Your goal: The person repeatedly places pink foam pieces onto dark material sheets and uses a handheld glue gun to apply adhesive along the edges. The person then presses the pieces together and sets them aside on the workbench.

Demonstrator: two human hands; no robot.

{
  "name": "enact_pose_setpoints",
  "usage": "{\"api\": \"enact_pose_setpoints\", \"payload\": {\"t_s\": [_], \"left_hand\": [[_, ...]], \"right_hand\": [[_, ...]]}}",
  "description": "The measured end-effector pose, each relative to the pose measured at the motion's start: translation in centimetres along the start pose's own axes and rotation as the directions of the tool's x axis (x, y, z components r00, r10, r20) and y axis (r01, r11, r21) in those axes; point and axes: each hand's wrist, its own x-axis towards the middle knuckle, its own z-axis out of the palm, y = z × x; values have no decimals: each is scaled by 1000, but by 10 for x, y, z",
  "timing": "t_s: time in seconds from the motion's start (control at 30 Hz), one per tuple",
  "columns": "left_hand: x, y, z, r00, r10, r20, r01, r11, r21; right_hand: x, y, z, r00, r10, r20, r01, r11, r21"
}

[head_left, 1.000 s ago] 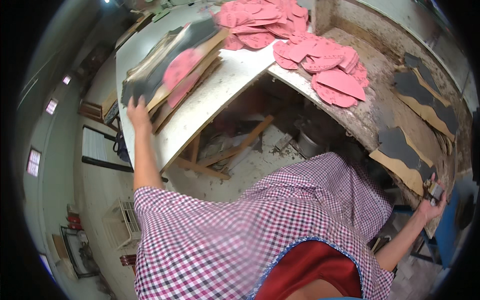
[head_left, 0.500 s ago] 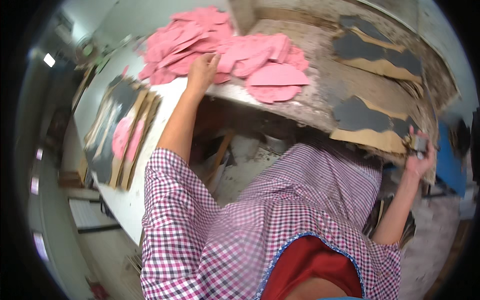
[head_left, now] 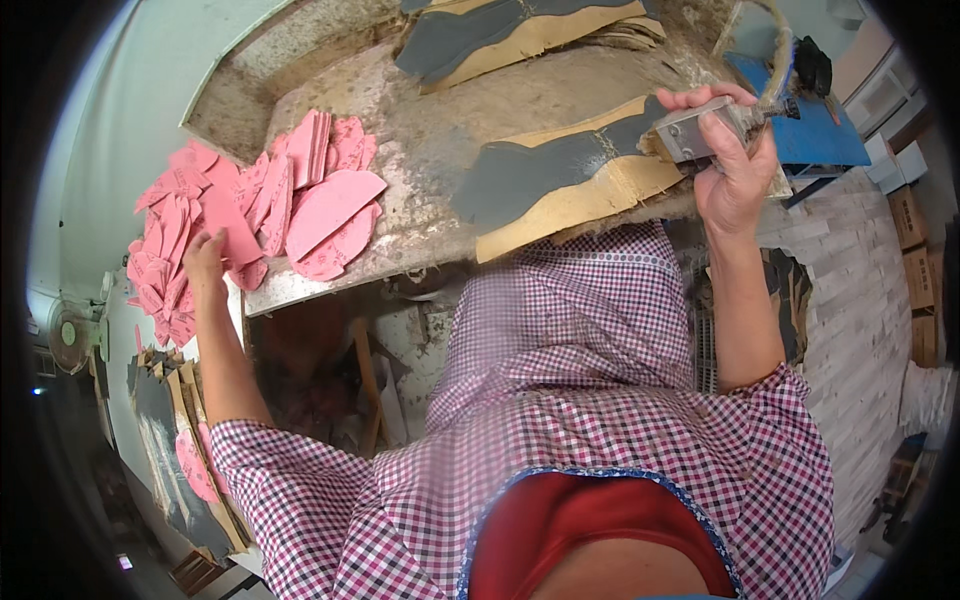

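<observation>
My left hand [head_left: 206, 258] is at the pile of pink cut pieces [head_left: 165, 235] on the left, its fingers closed on the edge of a flat pink piece [head_left: 228, 222]. In my right hand [head_left: 738, 180] is a metal spray gun [head_left: 690, 133] with a hose [head_left: 780, 60] running up from it. The spray gun is over the right end of a dark grey, wavy-edged piece [head_left: 545, 175], which lies on tan board [head_left: 590, 200] at the front of the worktable. A whitish mark shows on the grey surface. Half-round pink pieces [head_left: 335, 215] lie nearer the middle.
More grey pieces on tan sheets [head_left: 520, 35] are stacked at the back of the stained worktable [head_left: 420, 150]. A second stack [head_left: 170, 450] with pink pieces lies at the lower left. A blue table [head_left: 820, 130] and cardboard boxes [head_left: 908, 225] stand to the right.
The view has swung right, so the worktable sits further left. My left hand remains at the pink pile, now with a piece between its fingers. The spray gun stays in my right hand.
</observation>
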Motion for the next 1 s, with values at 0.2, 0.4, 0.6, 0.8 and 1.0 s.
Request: {"api": "enact_pose_setpoints", "payload": {"t_s": [0.2, 0.4, 0.6, 0.8, 1.0], "left_hand": [[-38, 55, 10, 878, 460, -133, -455, 888, 69], [-127, 174, 110, 835, 498, 232, -504, 863, -37], [-180, 254, 208, 592, 402, 699, -346, 910, -230], [-201, 271, 309, 305, 305, 902, -281, 934, -220], [-204, 262, 342, 314, 237, 920, -347, 930, -121]], "right_hand": [[-15, -10, -16, 998, 24, 50, -6, 942, -336], [-23, 15, -2, 998, 67, 6, -66, 996, -56], [5, 18, -45, 942, 211, -261, -137, 951, 276], [10, 39, -79, 783, 396, -479, -168, 877, 450], [13, 40, -77, 763, 439, -475, -159, 839, 520]]}}
